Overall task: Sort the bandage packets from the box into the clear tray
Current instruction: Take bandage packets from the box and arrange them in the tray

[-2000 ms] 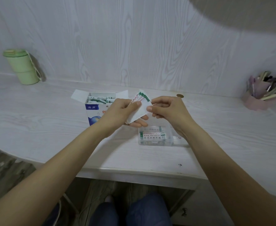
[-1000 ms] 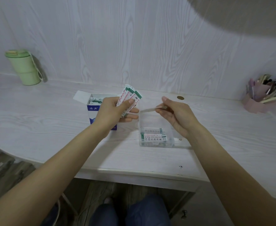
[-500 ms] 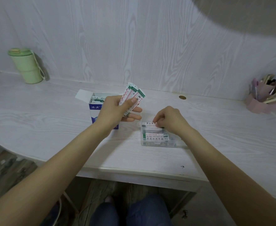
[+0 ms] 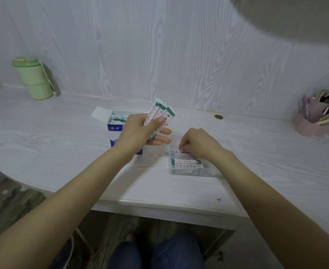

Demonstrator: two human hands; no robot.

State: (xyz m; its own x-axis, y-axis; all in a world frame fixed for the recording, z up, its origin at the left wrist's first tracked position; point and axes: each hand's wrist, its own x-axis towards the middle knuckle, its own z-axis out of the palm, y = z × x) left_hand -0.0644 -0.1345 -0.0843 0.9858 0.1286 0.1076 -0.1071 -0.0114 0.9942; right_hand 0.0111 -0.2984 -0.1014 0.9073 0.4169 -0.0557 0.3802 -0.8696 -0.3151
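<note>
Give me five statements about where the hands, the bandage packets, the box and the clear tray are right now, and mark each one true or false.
1. The left hand holds a fan of bandage packets above the desk. True.
2. The right hand is raised well clear of the clear tray. False: it is down at the tray's far edge, fingers curled at a packet there.
3. The box stands open with packets still inside. True.
4. The clear tray holds no packets. False: a printed packet lies in it.
5. The green cup stands beside the pen holder. False: the cup is far left, the pen holder far right.
</note>
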